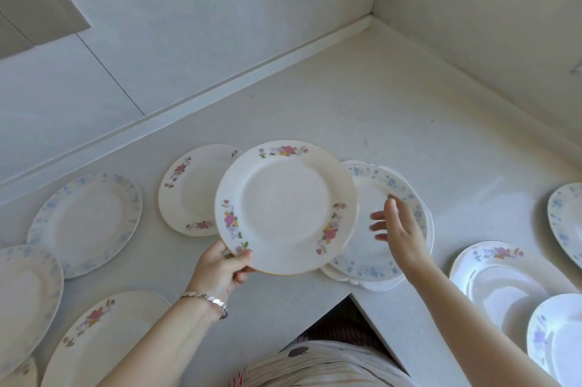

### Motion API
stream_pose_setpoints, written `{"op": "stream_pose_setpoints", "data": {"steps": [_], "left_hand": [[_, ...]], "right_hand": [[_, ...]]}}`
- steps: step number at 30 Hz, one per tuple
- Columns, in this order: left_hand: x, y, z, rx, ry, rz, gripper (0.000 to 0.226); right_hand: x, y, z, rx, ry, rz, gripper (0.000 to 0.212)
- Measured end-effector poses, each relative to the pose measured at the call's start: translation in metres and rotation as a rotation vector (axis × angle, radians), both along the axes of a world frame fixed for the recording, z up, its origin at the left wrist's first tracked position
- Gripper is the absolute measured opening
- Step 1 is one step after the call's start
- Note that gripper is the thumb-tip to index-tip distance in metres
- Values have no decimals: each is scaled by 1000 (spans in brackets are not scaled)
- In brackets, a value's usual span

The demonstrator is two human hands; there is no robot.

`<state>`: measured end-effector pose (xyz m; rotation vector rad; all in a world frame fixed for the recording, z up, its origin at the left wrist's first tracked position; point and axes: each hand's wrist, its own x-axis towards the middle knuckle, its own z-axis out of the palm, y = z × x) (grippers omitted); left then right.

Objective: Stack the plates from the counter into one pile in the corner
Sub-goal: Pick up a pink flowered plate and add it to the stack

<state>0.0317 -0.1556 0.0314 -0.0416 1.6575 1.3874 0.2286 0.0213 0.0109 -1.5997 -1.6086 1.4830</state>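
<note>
Left hand point(220, 267) pinches pink plate point(286, 207) by its rim; right hand point(400, 229) open over pile point(378, 260). Plate rigid, glazed-slick, breakable: hold rim, lower flat.

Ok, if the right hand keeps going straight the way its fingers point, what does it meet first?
Most likely the pink-flowered plate that the left hand holds up. The right hand is open over the blue-flowered plate topping the pile, fingers aimed left at the held plate's rim. Their relative height is unclear.

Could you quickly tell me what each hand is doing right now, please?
Left hand: closed on the pink-flowered plate.
Right hand: open, empty, above the pile.
</note>
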Motion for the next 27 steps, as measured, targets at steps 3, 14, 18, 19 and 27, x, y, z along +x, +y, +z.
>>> {"op": "stream_pose_setpoints", "data": {"steps": [3,14,18,19,27], "left_hand": [[15,21,-2,-22,32,-195,20],[41,94,-38,-340,39,-683,16],[41,107,-41,-461,118,-824,21],[42,111,-41,-485,145,-842,21],[43,115,-37,-636,681,-1021,14]], "right_hand": [[-3,3,14,-80,15,51,50],[50,12,-37,78,-382,-168,50],[56,17,-52,55,-519,-153,49],[57,17,-54,63,-558,-144,47],[53,19,-63,148,-603,-85,46]]}}
